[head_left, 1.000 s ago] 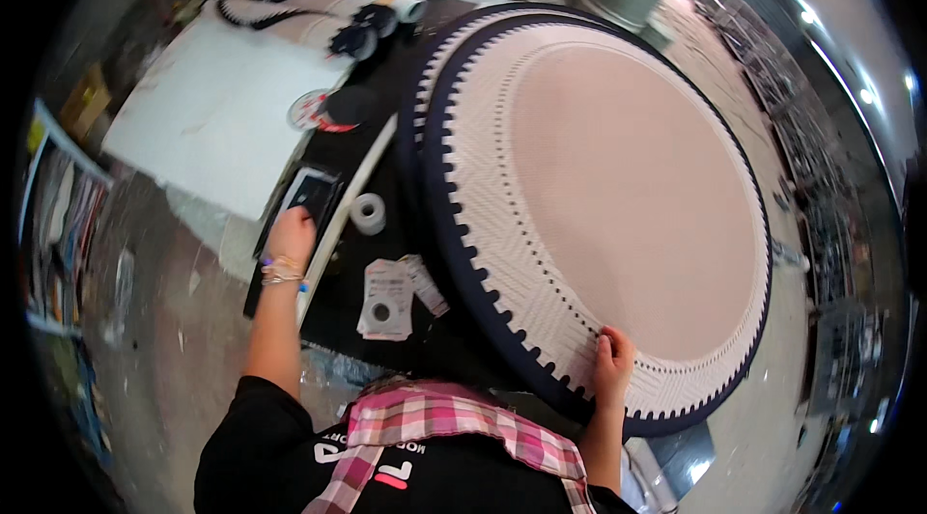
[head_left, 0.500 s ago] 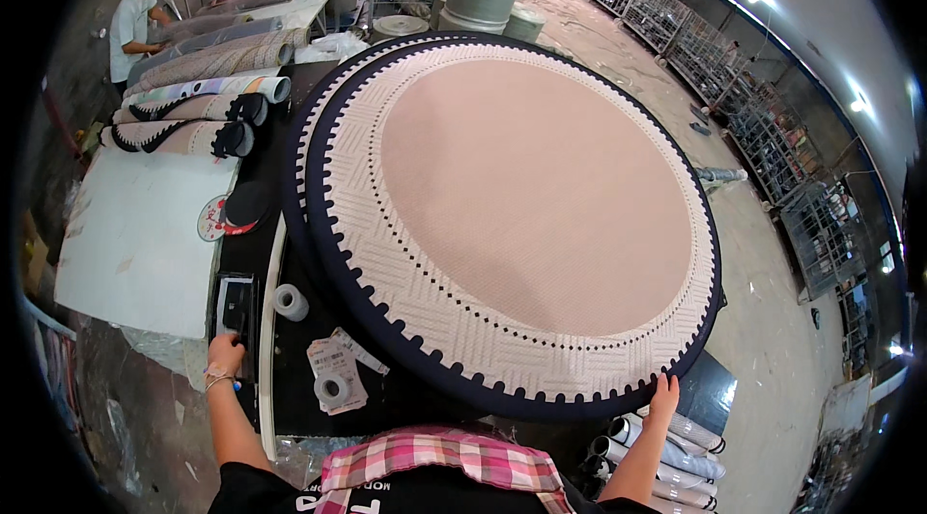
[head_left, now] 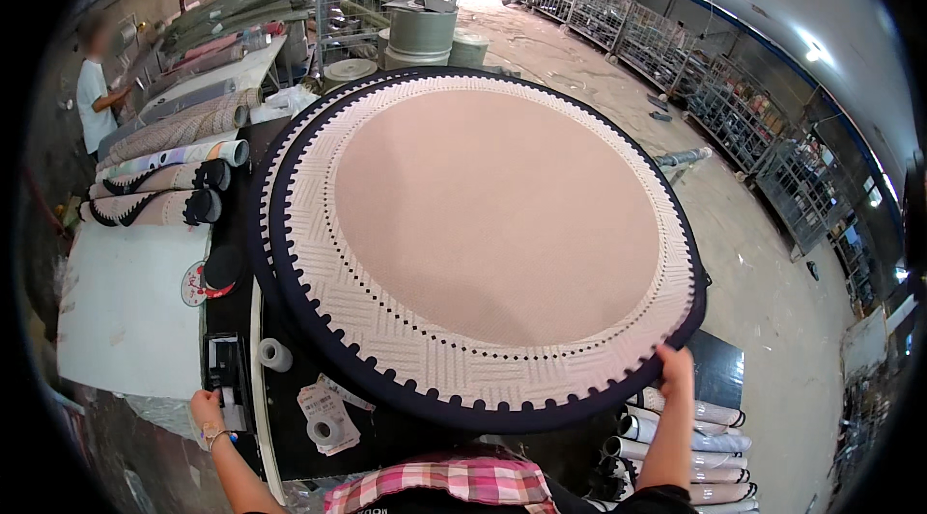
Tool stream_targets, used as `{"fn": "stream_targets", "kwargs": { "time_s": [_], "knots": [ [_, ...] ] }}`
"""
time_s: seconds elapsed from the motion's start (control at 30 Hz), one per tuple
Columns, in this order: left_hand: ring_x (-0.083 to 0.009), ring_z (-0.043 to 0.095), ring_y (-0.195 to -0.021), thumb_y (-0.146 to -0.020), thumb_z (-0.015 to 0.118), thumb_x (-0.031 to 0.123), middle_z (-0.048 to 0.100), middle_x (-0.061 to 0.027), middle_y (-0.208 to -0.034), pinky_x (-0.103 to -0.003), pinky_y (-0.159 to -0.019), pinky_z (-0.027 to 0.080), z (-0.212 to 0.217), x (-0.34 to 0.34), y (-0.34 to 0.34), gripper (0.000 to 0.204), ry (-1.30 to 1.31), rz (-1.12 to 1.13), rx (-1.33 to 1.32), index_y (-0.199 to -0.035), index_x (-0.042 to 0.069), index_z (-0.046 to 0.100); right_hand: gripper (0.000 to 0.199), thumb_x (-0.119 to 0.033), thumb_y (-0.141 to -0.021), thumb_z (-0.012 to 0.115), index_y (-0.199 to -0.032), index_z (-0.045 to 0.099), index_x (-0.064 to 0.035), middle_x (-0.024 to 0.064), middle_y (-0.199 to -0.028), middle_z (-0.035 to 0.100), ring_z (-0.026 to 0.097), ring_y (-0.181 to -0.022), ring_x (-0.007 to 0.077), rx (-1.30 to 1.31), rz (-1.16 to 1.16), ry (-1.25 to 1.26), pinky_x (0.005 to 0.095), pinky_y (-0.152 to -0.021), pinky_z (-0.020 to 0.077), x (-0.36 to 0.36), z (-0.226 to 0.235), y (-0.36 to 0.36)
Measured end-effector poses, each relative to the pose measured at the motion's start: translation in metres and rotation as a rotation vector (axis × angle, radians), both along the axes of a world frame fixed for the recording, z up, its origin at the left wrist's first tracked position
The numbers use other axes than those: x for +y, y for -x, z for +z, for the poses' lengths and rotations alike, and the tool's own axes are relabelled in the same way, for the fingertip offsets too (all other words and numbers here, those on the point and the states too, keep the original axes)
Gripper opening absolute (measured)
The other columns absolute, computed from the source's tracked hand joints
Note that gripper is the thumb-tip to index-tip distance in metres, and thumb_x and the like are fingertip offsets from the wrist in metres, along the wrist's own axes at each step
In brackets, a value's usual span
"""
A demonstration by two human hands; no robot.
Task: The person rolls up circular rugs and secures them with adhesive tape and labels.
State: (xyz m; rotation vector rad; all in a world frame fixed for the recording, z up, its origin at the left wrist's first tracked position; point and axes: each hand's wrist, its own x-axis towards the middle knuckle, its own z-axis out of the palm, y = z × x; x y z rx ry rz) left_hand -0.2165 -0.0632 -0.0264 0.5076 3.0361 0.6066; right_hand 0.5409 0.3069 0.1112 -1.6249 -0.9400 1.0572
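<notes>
A large round rug (head_left: 492,215), pink in the middle with a cream patterned border and a dark navy edge, lies on top of another round rug whose rim shows at the left. My right hand (head_left: 676,371) grips its near right edge, thumb on top, and the edge lifts slightly there. My left hand (head_left: 206,410) is closed beside a black tray (head_left: 224,345), between it and the white board. What its fingers hold, if anything, is hidden. Near the tray are a roll of white labels (head_left: 275,355) and printed tags (head_left: 326,408) with another roll on them.
Rolled rugs (head_left: 154,208) lie at the left above a white board (head_left: 135,311). More rolled rugs (head_left: 686,446) are stacked at the near right. A person (head_left: 97,104) stands at the far left. Metal drums (head_left: 420,36) and wire cages (head_left: 618,27) stand farther back.
My head view has tilted, so the scene sits lower and more to the left. My right hand has moved up along the rug's edge, which now bends up slightly. My left hand stays by the tray.
</notes>
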Motion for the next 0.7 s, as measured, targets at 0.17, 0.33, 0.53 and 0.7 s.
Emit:
{"fn": "stream_targets", "kwargs": {
  "time_s": [0.17, 0.33, 0.53, 0.7],
  "knots": [
    [-0.0219, 0.056, -0.067, -0.085, 0.061, 0.020, 0.061, -0.0130, -0.075, -0.034, -0.065, 0.045, 0.068, 0.019, 0.012, 0.025, -0.462, 0.013, 0.183, -0.083, -0.004, 0.059, 0.027, -0.013, -0.088, 0.054, -0.112, 0.054, 0.0001, 0.0108, -0.095, 0.064, 0.064, -0.077, 0.0251, 0.357, 0.143, -0.260, 0.0384, -0.066, 0.0551, 0.030, 0.154, 0.066],
    [-0.0087, 0.053, -0.072, -0.092, 0.056, 0.019, 0.056, -0.0017, -0.081, -0.022, -0.061, 0.045, 0.110, 0.097, -0.035, 0.020, -1.042, -0.120, 0.045, -0.095, 0.000, 0.054, 0.035, -0.022, -0.089, 0.054, -0.114, 0.054, 0.0032, 0.0125, -0.103, 0.064, 0.064, -0.084, 0.0263, 0.293, -0.025, -0.360, 0.0388, -0.071, 0.0536, 0.052, 0.114, -0.044],
    [-0.0113, 0.054, -0.050, -0.095, 0.047, 0.022, 0.051, -0.0025, -0.073, -0.023, -0.047, 0.045, 0.144, 0.157, -0.149, 0.016, -1.238, -0.321, -0.401, -0.096, 0.006, 0.045, 0.033, -0.020, -0.080, 0.058, -0.095, 0.063, 0.0089, 0.0203, -0.085, 0.066, 0.064, -0.073, 0.0310, -0.443, -0.293, -0.076, 0.0426, -0.068, 0.0508, 0.096, 0.060, -0.198],
    [-0.0139, 0.058, -0.051, -0.094, 0.048, 0.013, 0.056, -0.0042, -0.076, -0.023, -0.045, 0.045, 0.157, 0.167, -0.188, 0.011, -1.171, -0.389, -0.595, -0.100, 0.004, 0.047, 0.032, -0.022, -0.075, 0.055, -0.088, 0.062, 0.0071, 0.0243, -0.076, 0.063, 0.062, -0.071, 0.0380, -1.013, -0.050, -0.232, 0.0451, -0.062, 0.0476, 0.126, 0.134, -0.053]
  ]
}}
